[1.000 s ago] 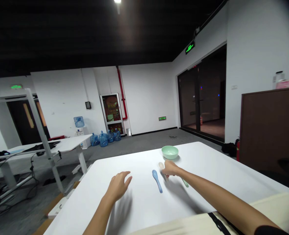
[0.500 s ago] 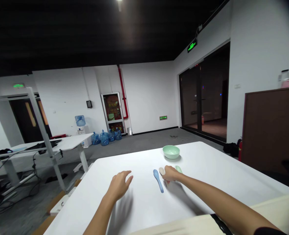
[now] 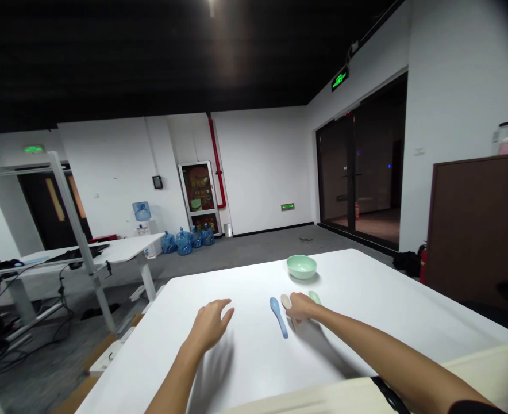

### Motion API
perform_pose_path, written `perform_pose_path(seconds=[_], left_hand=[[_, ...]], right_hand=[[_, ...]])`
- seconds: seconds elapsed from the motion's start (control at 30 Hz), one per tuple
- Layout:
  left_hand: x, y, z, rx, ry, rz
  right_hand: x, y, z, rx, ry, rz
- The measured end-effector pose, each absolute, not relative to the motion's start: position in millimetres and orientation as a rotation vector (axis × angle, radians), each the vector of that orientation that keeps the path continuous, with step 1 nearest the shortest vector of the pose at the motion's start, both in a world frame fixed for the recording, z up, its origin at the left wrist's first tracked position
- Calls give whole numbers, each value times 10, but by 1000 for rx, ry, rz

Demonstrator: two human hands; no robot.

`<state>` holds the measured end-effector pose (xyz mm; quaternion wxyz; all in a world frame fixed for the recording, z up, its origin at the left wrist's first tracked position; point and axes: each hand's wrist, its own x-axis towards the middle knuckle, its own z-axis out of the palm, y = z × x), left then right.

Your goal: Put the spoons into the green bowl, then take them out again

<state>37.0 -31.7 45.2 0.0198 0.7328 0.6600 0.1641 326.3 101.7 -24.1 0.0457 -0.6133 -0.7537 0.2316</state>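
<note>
Head view shows the right hand (image 3: 304,305) at the beige spoon (image 3: 285,301), fingers curled downward; the hand hides the contact, so whether that grip is grasping anything cannot be told. The beige spoon is between the blue spoon (image 3: 278,317) and the partly covered green spoon (image 3: 315,296), on the near side of the green bowl (image 3: 301,267). The left hand (image 3: 211,325) has its grip released above the counter (image 3: 245,356). Good handling here probably means a light fingertip pinch, knuckles kept off both neighbours.
</note>
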Motion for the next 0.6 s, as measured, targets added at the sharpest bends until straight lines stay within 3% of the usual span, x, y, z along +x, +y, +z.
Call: perform_pose_path(seconds=[0.27,0.6], left_hand=[[367,-311,444,2282,2049,511],[393,-344,491,2269,2042,515]], right_hand=[[3187,1003,-180,-1884,-2274,259],[2819,933,-31,-1819,-2452,332]])
